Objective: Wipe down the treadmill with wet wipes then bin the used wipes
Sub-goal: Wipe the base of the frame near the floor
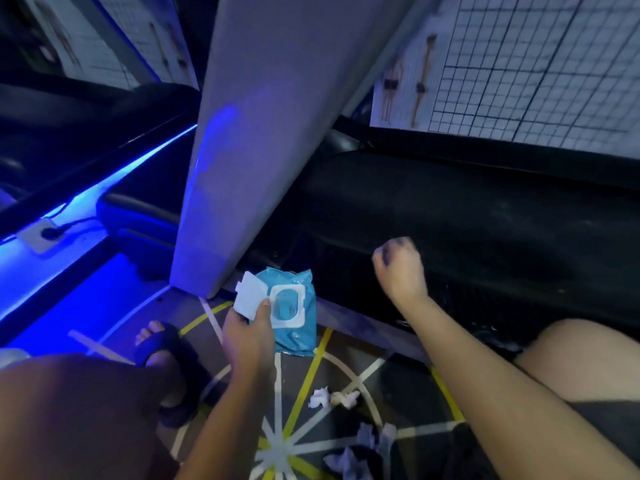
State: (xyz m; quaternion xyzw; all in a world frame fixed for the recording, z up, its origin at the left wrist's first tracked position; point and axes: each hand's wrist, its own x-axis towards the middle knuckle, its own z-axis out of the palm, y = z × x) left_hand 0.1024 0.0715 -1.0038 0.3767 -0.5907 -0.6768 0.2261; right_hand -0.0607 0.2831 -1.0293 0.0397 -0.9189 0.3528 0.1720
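My left hand [247,336] grips a blue wet-wipe pack [298,289] by its near left side, thumb on the white frame of the opening. The white flip lid [251,294] stands open. The pack sits low beside the foot of the treadmill's grey upright [242,133]. My right hand [400,268] is curled into a fist over the black motor cover [485,216] of the treadmill. Its fingers carry grey smudges and no wipe shows in it. Crumpled used wipes [332,398] lie on the floor mat below, with more grey ones [363,448] nearer me.
My sandalled left foot [162,348] and both knees frame the view. A patterned mat [304,382] with yellow and white lines covers the floor. A blue light strip [104,178] and a wall socket [43,233] run along the left. Gridded posters [519,64] hang behind.
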